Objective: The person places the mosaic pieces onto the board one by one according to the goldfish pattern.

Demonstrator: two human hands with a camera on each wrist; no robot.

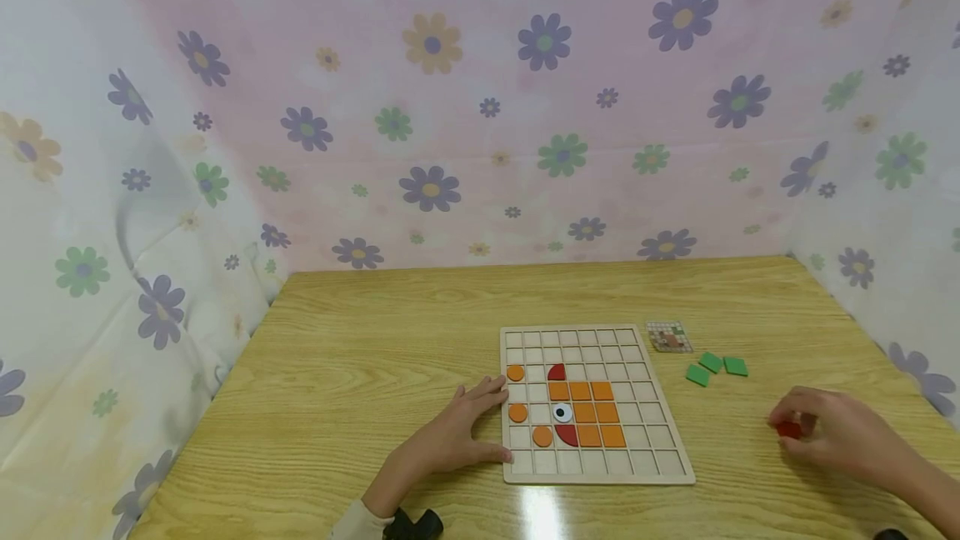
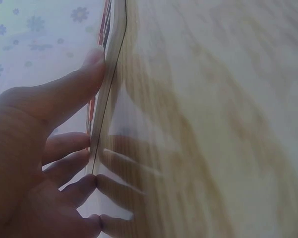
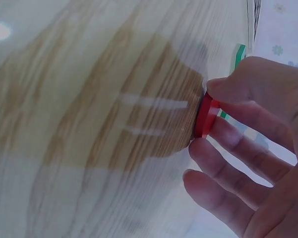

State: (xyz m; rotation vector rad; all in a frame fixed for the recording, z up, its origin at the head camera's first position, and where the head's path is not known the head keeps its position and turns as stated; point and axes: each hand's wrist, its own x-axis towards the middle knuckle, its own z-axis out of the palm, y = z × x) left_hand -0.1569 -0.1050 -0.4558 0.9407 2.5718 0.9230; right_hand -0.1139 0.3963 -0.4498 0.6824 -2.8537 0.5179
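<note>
A wooden grid board (image 1: 645, 417) lies on the table. In its cells are orange squares (image 1: 585, 412), orange discs (image 1: 542, 437), red quarter-circles (image 1: 566, 435) and an eye piece (image 1: 562, 412). My left hand (image 1: 457, 436) touches the board's left edge, thumb and fingers spread; the left wrist view shows the thumb (image 2: 72, 91) at its side. To the right of the board, my right hand (image 1: 836, 433) pinches a red piece (image 3: 207, 116) between thumb and fingers, low over the tabletop. Fingers partly cover it, so whether it is one piece or a stack I cannot tell.
Several green squares (image 1: 711, 362) lie to the right of the board. A small picture card (image 1: 669, 337) is by the board's upper right corner. Flowered cloth (image 1: 480, 132) hangs behind the table (image 1: 360, 340) and along both sides.
</note>
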